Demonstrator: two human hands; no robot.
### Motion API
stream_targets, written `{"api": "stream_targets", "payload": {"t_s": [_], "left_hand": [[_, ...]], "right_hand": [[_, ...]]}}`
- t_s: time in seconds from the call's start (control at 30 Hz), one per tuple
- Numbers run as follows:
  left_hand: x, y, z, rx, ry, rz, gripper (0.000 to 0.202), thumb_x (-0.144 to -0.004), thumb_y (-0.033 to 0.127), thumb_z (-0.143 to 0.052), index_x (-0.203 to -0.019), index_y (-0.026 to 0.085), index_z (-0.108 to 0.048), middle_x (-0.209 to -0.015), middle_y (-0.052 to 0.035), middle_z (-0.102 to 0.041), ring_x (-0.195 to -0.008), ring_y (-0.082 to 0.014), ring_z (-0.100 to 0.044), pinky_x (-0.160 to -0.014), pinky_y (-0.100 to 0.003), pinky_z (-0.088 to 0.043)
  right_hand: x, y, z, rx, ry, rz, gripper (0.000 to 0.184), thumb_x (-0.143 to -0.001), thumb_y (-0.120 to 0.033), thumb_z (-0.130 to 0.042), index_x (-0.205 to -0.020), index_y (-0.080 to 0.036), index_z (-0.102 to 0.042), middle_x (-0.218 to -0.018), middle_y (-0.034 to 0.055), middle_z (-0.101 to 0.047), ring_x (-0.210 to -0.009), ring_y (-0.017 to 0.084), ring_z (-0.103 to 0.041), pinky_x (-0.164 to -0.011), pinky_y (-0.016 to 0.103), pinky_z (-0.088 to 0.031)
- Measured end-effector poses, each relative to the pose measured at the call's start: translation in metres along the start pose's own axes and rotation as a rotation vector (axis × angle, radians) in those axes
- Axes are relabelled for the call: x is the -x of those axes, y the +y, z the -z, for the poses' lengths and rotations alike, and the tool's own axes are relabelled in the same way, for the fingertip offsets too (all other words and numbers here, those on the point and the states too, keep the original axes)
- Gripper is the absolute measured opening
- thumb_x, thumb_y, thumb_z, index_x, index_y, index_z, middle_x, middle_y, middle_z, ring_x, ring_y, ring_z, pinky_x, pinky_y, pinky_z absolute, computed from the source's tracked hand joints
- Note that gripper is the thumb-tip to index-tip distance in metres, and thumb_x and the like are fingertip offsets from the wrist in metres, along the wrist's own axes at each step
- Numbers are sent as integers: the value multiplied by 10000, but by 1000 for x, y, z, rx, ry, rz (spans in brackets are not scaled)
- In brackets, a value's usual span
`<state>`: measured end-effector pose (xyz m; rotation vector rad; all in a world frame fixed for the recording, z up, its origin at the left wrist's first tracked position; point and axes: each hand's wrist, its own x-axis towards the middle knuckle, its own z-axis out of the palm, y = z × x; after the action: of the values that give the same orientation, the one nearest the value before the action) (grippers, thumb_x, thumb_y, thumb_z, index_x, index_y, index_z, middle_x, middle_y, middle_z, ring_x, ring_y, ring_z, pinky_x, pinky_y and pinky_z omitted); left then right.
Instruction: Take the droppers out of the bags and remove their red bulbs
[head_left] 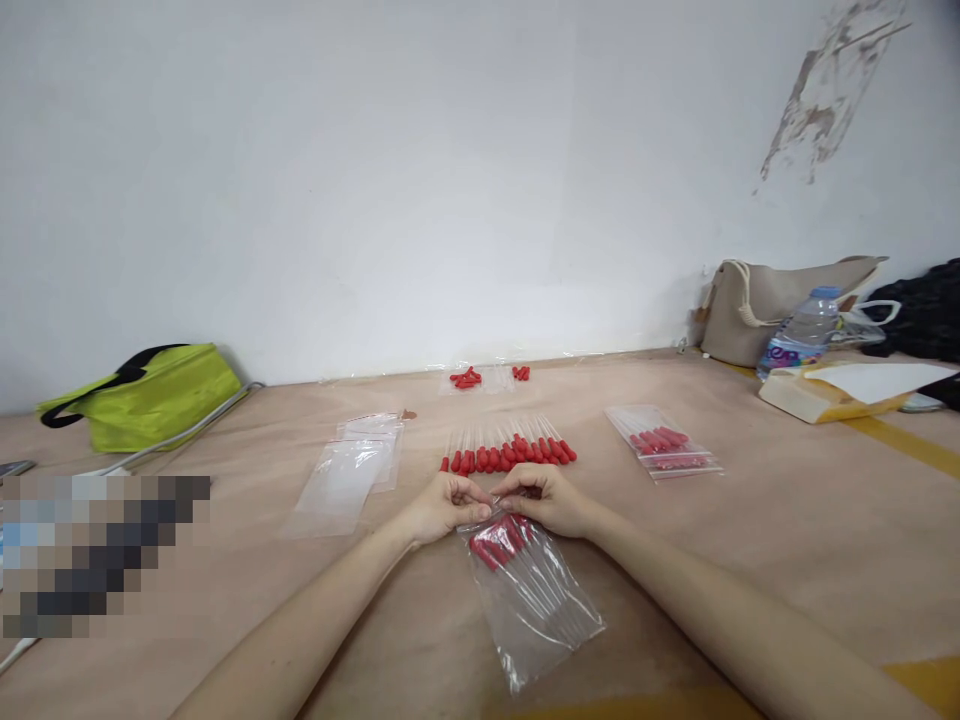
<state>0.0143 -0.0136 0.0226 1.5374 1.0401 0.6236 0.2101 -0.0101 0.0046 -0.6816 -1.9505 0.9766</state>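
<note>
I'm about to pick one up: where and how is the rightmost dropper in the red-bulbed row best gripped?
Probably pinch the rightmost dropper by its red bulb, coming from the near right. The bulb is thicker than the thin clear tube, lies at the near end, and its right side has no close neighbour.

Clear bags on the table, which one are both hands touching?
The front bag; the left hand and right hand pinch its far edge. The left bags and right bags lie untouched.
</note>
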Motion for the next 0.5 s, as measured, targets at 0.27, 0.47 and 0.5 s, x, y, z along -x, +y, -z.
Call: {"api": "stream_targets", "payload": {"t_s": [0.27, 0.47, 0.5], "left_hand": [[-2, -2, 2, 31, 11, 40, 418, -462, 380, -793, -723, 88, -647, -615, -18, -635, -572, -107, -538, -583, -227, -392], [-2, -3, 1, 28, 29, 53, 429, -458, 385, -794, -734, 94, -642, -605, -12, -623, -557, -100, -523, -566, -221, -374], [-1, -2, 1, 19, 27, 50, 431, -463, 391, -791, -737, 94, -642, -611, -13, -622, -560, -100, -521, -564, -219, -369]], "right_hand": [[2, -2, 3, 36, -80, -49, 269, -683, -404, -661, -776, -152, -651, -724, 25, -627, -651, 116, -546, -596, 235, -433], [0, -1, 2, -58, -103, -232, 265, -629, -381, -697, -708, -139, -621, -659, 0, -604, -586, 105, -521, -548, 225, -405], [0, -2, 1, -53, -102, -238, 241, -639, -364, -690, -700, -140, -622, -656, -2, -601, -589, 106, -521, -555, 227, -406]]}}
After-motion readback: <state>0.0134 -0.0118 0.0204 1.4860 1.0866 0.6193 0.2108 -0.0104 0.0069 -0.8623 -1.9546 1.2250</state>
